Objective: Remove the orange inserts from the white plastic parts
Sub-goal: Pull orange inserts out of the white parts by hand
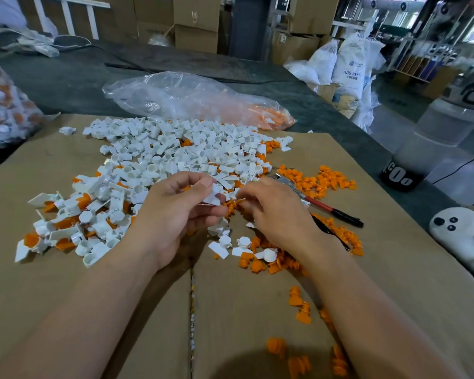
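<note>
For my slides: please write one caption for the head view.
Left hand pinches a white part, right hand at its edge, above orange inserts on cardboard.

A cardboard sheet point(66, 283) covered the near table. On it a heap of plastic parts point(175, 149) spread from the left to the far middle, with loose inserts point(320, 181) to its right and nearer. Pliers point(326, 206) lay among those on the right. Behind the heap lay a plastic bag point(189, 99), and another bag point(3, 105) sat far left. Before the heap, the left hand point(175, 212) held a part point(213, 196) and the right hand point(274, 212) pinched its insert point(230, 208). A soft toy point(457, 231) lay off the sheet's right edge.
</note>
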